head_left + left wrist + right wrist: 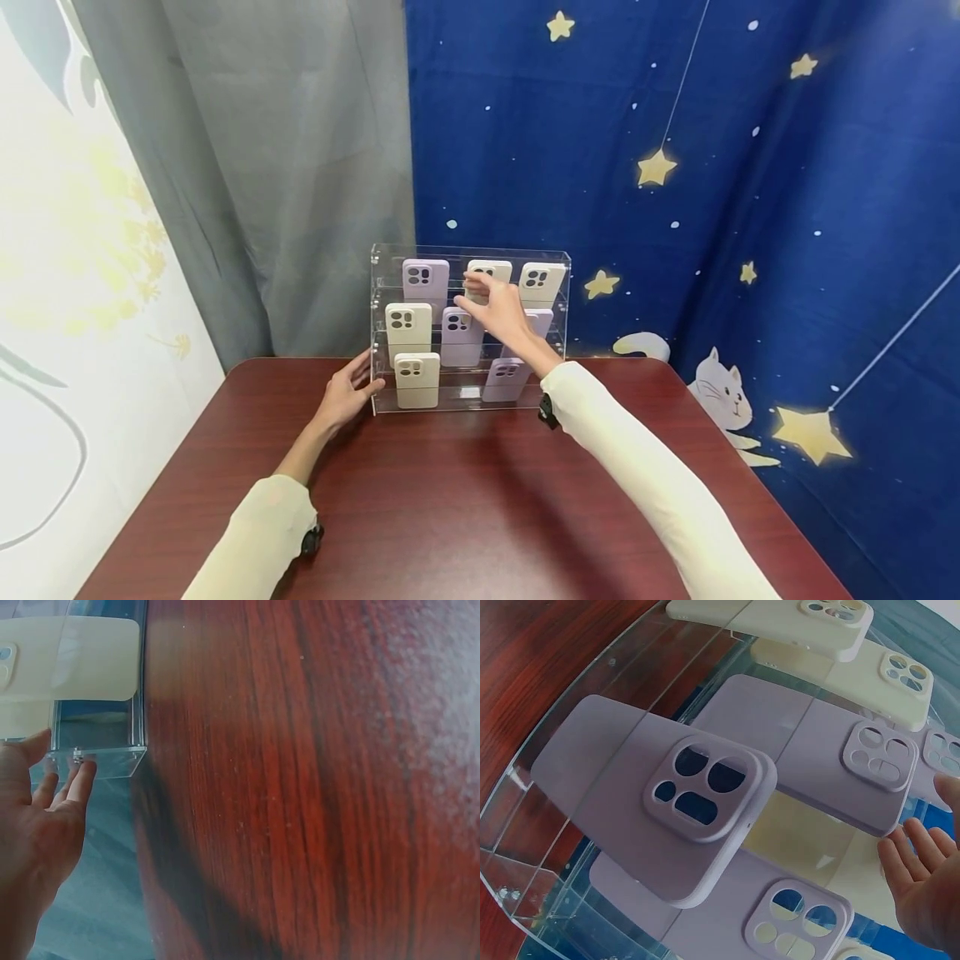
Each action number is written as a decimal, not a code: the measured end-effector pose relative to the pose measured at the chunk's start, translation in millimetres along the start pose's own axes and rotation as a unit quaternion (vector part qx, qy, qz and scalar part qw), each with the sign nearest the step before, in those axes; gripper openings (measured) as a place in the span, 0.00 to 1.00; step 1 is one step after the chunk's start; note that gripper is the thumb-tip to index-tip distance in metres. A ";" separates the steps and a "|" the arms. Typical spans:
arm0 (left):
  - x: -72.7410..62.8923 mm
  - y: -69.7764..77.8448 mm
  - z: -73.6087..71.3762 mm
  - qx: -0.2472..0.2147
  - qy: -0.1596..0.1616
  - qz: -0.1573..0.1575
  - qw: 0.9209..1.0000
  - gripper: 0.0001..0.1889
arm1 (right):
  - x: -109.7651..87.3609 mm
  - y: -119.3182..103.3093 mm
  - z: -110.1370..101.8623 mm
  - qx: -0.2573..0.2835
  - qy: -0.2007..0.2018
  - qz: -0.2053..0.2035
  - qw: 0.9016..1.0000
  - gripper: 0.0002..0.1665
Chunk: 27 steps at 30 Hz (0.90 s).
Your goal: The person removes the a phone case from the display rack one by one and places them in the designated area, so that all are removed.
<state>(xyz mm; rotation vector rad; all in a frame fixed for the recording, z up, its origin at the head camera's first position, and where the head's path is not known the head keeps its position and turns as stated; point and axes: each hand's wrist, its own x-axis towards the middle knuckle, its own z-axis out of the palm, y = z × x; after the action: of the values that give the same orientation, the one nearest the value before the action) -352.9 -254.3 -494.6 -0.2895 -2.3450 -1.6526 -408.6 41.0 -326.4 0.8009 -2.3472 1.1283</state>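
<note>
A clear acrylic display rack point(469, 392) stands on the table, holding several cream and purple phone cases with camera cut-outs. My left hand point(347, 398) grips its left side panel, thumb at the front edge and fingers along the outer face. In the left wrist view the fingertips point(84, 776) lie against that panel. My right hand point(501, 310) is raised before the upper rows, overlapping a cream phone case point(501, 268) in the top row, with nothing between thumb and fingers. In the right wrist view its fingertips point(889, 851) are close to the upper end of a purple phone case point(825, 750).
The rack stands near the far edge of the dark red wooden table point(450, 500). Behind it hang a grey curtain point(300, 167) and a blue curtain point(510, 150) with stars. A pale patterned curtain point(67, 275) is at the left.
</note>
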 end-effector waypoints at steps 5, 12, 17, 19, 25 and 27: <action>0.5 2.4 2.9 -0.001 -0.008 -0.001 1.000 0.39 | 2.0 -2.5 -1.4 -0.010 0.001 0.003 1.000 0.29; -4.8 4.2 -0.8 0.001 -0.022 -0.008 1.000 0.43 | 7.9 -8.8 5.3 0.009 -0.006 0.013 1.000 0.29; -3.9 0.7 -1.4 -0.007 -0.025 -0.008 1.000 0.46 | 10.9 -11.9 8.6 0.007 -0.010 0.014 1.000 0.30; -4.2 0.6 -1.2 -0.004 -0.024 -0.008 1.000 0.46 | 11.9 -13.0 10.1 0.004 -0.009 0.013 1.000 0.30; -6.0 4.0 -0.8 0.011 -0.020 -0.010 1.000 0.44 | 15.5 -15.0 14.3 0.003 -0.009 0.018 1.000 0.30; -5.8 3.5 -0.7 0.013 -0.019 -0.015 1.000 0.44 | 16.4 -15.1 16.0 0.006 -0.012 0.020 1.000 0.30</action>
<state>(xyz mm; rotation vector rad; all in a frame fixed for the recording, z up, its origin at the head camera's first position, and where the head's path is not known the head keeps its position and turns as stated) -346.3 -253.9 -493.0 -0.2846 -2.4084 -1.6444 -412.9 15.4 -317.7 0.7777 -2.3883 1.1559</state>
